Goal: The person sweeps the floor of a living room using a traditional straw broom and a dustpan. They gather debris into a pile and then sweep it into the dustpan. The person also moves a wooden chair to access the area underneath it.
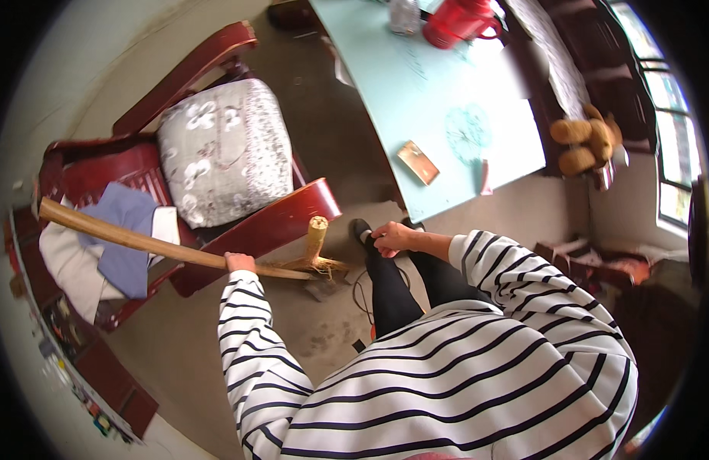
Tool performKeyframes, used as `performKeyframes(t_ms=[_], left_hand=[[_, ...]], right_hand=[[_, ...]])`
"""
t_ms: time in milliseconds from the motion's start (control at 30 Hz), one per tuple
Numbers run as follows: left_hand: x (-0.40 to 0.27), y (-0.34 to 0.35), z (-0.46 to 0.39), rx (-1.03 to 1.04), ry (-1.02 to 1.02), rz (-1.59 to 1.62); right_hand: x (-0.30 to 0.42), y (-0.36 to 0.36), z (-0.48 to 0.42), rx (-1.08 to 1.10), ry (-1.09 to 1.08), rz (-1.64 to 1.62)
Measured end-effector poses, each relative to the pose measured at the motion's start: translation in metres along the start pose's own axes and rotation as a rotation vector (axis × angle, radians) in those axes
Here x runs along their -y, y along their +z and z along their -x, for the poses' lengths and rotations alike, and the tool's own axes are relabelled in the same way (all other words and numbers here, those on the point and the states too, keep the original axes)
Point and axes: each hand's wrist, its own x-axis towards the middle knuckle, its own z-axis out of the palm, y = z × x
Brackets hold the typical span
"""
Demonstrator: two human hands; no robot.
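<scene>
My left hand (240,263) grips a long wooden tool handle (130,240). The handle slants from above the armchair down toward the floor, where a dark, flat piece (324,288), possibly a hoe blade, is near its lower end. Just beyond that end a short, pale, stick-like bundle (316,240) stands up, with loose fibres at its base; I cannot tell whether it touches the tool. In front of my legs is my right hand (392,238), its fingers curled. Nothing shows in it, though its palm is hidden.
A red wooden armchair (291,214) at left bears a floral cushion (225,152) and blue-grey cloth (124,215). Ahead, a pale-blue-topped table (383,86) carries a red jug (459,26) and a small open box (418,163). A cord (359,299) lies on the floor by my feet.
</scene>
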Motion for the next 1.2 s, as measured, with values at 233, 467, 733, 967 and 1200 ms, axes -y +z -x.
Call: performKeyframes(t_ms=[233, 467, 733, 967, 1200], left_hand=[[-0.008, -0.016, -0.017, 0.102, 0.026, 0.001], [-0.009, -0.009, -0.013, -0.051, 0.044, -0.03], [-0.008, -0.009, -0.005, -0.101, 0.019, -0.011], [-0.006, -0.014, -0.006, -0.051, -0.009, 0.01], [0.003, -0.033, 0.003, -0.052, 0.007, -0.033]], right_hand=[[0.017, 0.012, -0.02, -0.005, -0.272, -0.146], [0.059, 0.047, -0.051, -0.065, -0.421, 0.0], [0.12, 0.116, -0.066, -0.098, -0.742, 0.132], [0.116, 0.125, -0.074, -0.1, -0.663, 0.272], [0.122, 0.13, -0.064, -0.122, -0.677, 0.254]])
